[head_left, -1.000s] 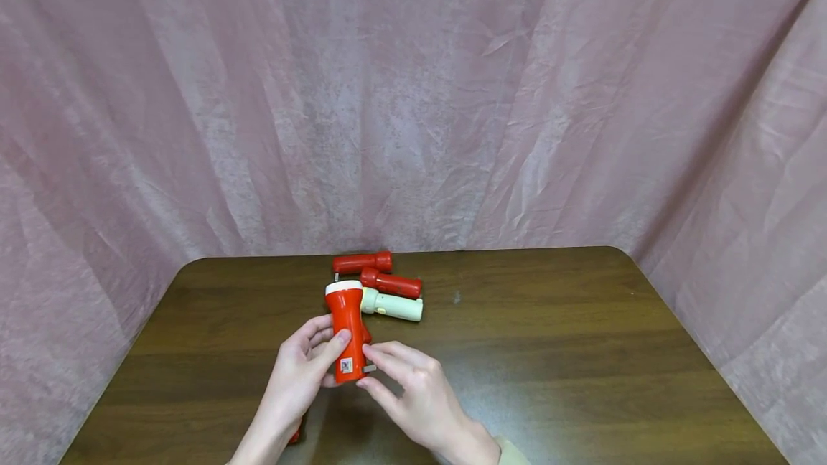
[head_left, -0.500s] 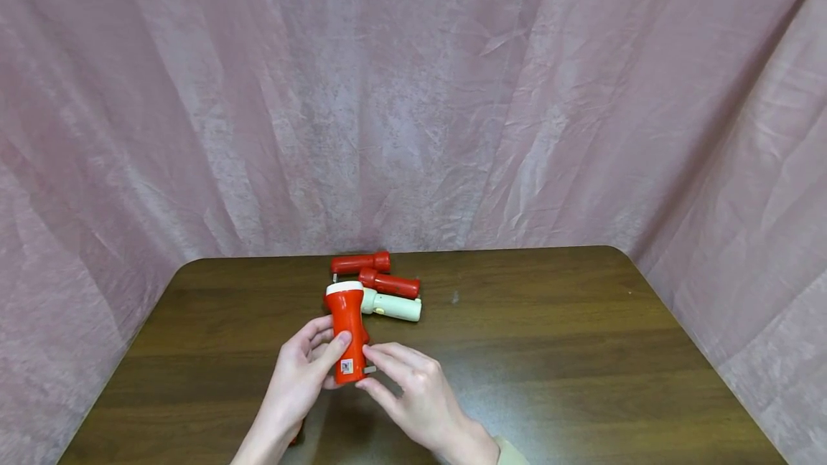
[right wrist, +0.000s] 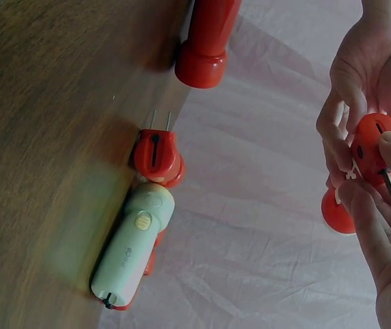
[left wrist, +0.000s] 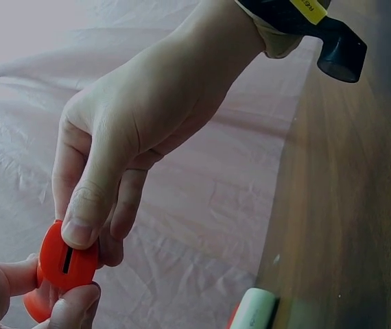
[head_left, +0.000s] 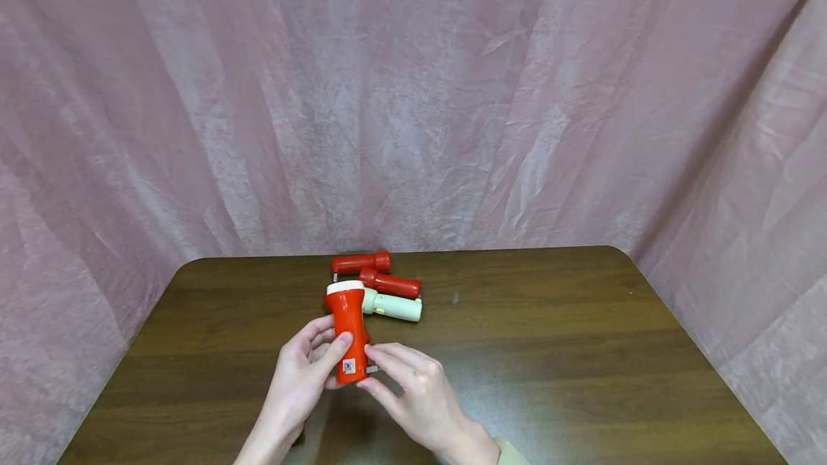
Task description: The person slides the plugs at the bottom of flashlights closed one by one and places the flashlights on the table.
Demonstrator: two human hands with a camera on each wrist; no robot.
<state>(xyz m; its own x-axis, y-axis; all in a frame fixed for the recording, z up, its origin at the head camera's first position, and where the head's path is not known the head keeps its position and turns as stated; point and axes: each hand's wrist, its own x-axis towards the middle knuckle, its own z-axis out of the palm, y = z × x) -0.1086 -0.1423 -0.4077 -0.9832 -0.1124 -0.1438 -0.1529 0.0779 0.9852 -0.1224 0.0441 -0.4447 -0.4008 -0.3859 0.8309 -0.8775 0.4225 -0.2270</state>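
A red flashlight [head_left: 349, 329] with a white head rim is held above the table, head pointing away, with a small printed sticker near its base. My left hand [head_left: 297, 372] grips its body, thumb along the top. At the base, the thumb and index finger of my right hand [head_left: 416, 386] pinch on either side of the metal plug prongs [head_left: 372, 369]. In the left wrist view my right thumb presses the flashlight's end face, beside a dark slot [left wrist: 67, 260]. The right wrist view shows the prongs [right wrist: 387, 181] sticking out between the fingers.
Beyond the hands lie a pale green flashlight [head_left: 397, 307], a red flashlight [head_left: 394, 285] and another red flashlight [head_left: 358, 262] near the far edge of the wooden table [head_left: 549, 350]. A dark sliver of something [head_left: 299, 437] shows beside my left forearm. Pink curtains [head_left: 413, 106] surround the table.
The flashlight has shifted a few pixels to the right within the grip. Both hands stay almost where they were, and the other flashlights lie as before.
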